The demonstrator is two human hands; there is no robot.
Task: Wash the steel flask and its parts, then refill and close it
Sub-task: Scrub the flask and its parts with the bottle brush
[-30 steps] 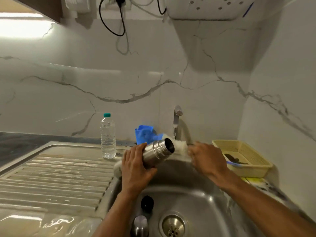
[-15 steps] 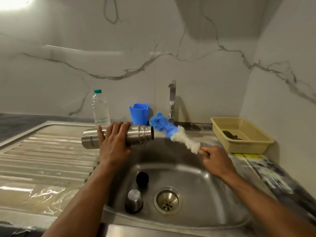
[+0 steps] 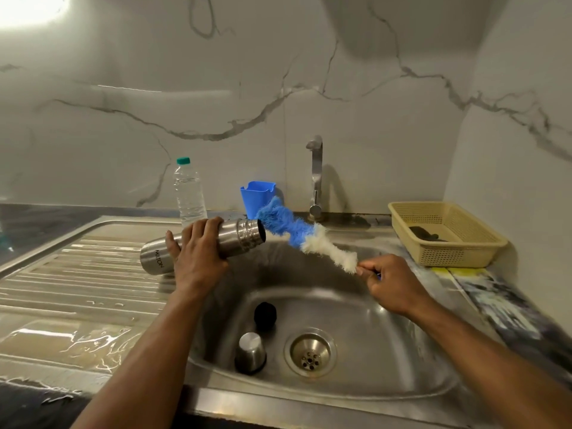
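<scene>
In the stainless steel sink basin (image 3: pixel 387 360), a steel cup-shaped cap (image 3: pixel 250 352) stands upside down left of the drain, a round black stopper (image 3: pixel 265 312) just behind it. Above the basin, the left hand (image 3: pixel 198 258) grips the cylindrical steel flask (image 3: pixel 223 241), held sideways with its mouth pointing right. The right hand (image 3: pixel 391 281) clutches the blue-and-white bristled bottle brush (image 3: pixel 305 238), its blue tip at the mouth. A clear plastic water bottle (image 3: pixel 188 193) stands behind the basin's left corner.
</scene>
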